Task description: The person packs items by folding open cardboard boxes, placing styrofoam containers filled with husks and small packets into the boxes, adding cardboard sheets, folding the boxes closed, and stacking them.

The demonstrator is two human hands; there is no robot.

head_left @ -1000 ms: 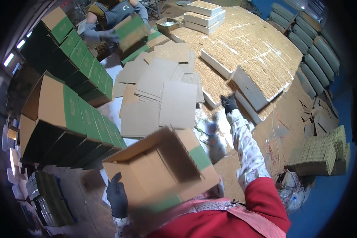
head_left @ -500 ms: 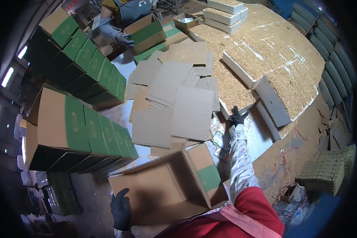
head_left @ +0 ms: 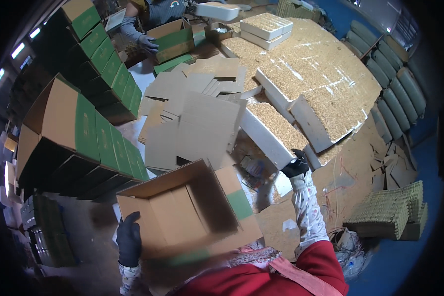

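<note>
White tray (head_left: 264,137): right hand (head_left: 296,166) has fingers closed on its near end. Left hand (head_left: 129,240) touches open carton (head_left: 177,212), grip unclear. One-ended hold might tip tray, spilling tan filling (head_left: 277,121).

Dark-gloved hands (head_left: 129,240) meet patterned white sleeves (head_left: 311,212); a pink strap (head_left: 297,275) crosses red cloth (head_left: 323,264)

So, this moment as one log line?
left hand: at left edge of carton | right hand: gripping filled white tray | carton: looks empty
</note>
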